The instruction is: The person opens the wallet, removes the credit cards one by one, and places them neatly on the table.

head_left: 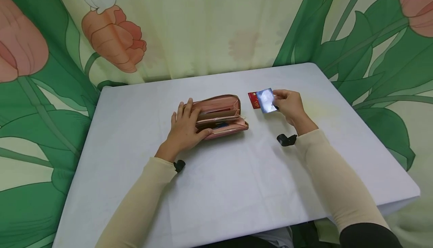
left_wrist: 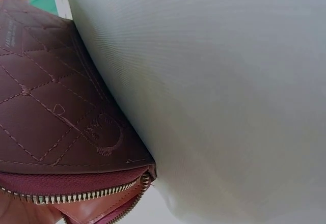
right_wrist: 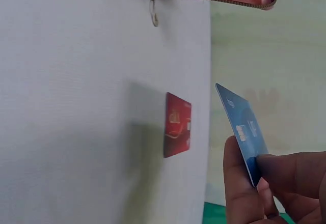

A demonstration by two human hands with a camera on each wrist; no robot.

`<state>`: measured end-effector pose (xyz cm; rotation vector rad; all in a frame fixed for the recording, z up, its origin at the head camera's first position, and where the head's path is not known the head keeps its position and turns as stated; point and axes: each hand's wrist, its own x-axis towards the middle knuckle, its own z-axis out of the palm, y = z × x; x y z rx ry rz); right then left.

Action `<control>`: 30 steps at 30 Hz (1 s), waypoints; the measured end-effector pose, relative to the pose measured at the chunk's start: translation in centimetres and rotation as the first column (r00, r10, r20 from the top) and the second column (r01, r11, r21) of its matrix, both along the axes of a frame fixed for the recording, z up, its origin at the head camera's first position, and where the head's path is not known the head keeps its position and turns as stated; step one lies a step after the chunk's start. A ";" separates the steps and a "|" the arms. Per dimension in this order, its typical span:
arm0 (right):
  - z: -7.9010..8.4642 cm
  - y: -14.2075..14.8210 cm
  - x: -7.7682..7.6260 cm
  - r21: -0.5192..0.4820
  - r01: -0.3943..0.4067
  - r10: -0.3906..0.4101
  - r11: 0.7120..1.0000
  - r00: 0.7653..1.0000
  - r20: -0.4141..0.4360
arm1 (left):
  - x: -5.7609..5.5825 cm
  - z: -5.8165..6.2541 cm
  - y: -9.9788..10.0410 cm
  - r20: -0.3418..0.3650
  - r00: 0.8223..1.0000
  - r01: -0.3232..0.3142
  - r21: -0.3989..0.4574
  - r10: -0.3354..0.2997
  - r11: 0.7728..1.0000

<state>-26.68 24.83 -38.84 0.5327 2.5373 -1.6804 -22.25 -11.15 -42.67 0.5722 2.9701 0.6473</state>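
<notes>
A pink zip-around wallet (head_left: 221, 114) lies unzipped on the white-covered table, its card slots and inner folds showing. My left hand (head_left: 184, 129) grips its left end, the thumb at the near side and the fingers over the far side. Quilted stitching and a brass zip mark the wallet's outside (left_wrist: 56, 96) in the left wrist view. To the right of the wallet, my right hand (head_left: 289, 107) pinches a blue bank card (right_wrist: 242, 130) by one end, thumb against fingers. The blue card is raised above a red bank card (right_wrist: 177, 126), which lies flat on the table.
The white tablecloth (head_left: 216, 188) reaches a near edge close to the person's body. Behind the table hangs a curtain (head_left: 203, 26) printed with tulips and leaves. A small black wrist camera (head_left: 286, 139) sits below the right hand.
</notes>
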 end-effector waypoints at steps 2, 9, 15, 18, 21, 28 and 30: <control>-0.8 0.2 0.2 -0.030 0.016 -0.014 0.999 0.999 0.052 | 0.0 0.0 -0.1 0.002 1.000 -0.001 0.002 0.001 1.000; -2.8 0.4 1.2 -0.062 0.013 -0.003 0.998 0.988 0.152 | -0.1 -0.2 -0.2 -0.004 1.000 0.002 0.014 -0.002 1.000; -3.3 0.2 2.0 -0.083 0.016 -0.002 0.996 0.987 0.161 | 0.0 0.0 -0.1 -0.007 1.000 0.006 0.015 -0.006 1.000; -3.6 0.2 2.1 -0.054 0.010 -0.001 0.998 0.986 0.167 | -0.1 0.1 -0.2 -0.003 1.000 0.008 0.016 -0.008 1.000; -3.8 0.2 2.2 -0.008 0.001 0.001 1.000 0.986 0.165 | 0.0 0.2 -0.2 -0.002 1.000 0.010 0.017 -0.010 1.000; -3.8 0.2 2.4 0.321 -0.082 0.053 0.943 0.994 0.097 | 0.0 0.2 -0.2 0.004 1.000 0.011 0.022 -0.011 1.000; -3.7 0.1 2.5 0.379 -0.090 0.061 0.921 0.994 0.089 | -0.1 0.1 -0.2 0.004 1.000 0.012 0.019 -0.012 1.000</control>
